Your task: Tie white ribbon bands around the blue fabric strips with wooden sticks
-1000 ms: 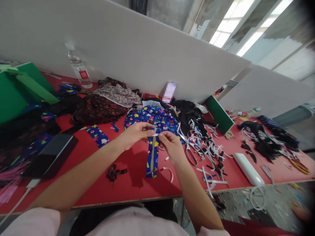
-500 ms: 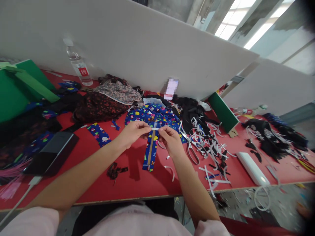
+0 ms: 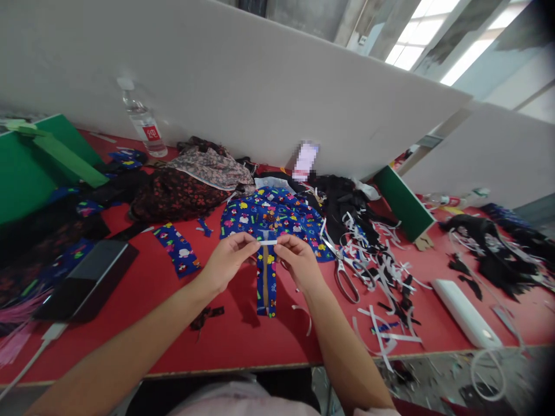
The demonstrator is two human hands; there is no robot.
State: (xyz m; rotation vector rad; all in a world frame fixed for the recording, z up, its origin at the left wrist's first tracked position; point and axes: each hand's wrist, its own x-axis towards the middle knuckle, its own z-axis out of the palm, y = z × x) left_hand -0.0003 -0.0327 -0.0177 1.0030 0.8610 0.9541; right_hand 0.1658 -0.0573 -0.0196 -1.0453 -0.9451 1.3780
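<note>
**Two hands, one white strip**

We pinch one short white strip (image 3: 267, 242) between our left hand (image 3: 229, 261) and right hand (image 3: 296, 261), each closed on an end. It sits at the top of one blue patterned fabric strip (image 3: 267, 280) hanging to the red table (image 3: 243, 335). One pair of scissors (image 3: 347, 271) lies right of that strip; one water bottle (image 3: 142, 122) stands far behind it.

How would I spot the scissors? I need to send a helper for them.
On the red table, look just beside the right hand, at the edge of the white and black strip litter. The metal scissors are the only shiny thing there, with looped handles nearest you.
</note>
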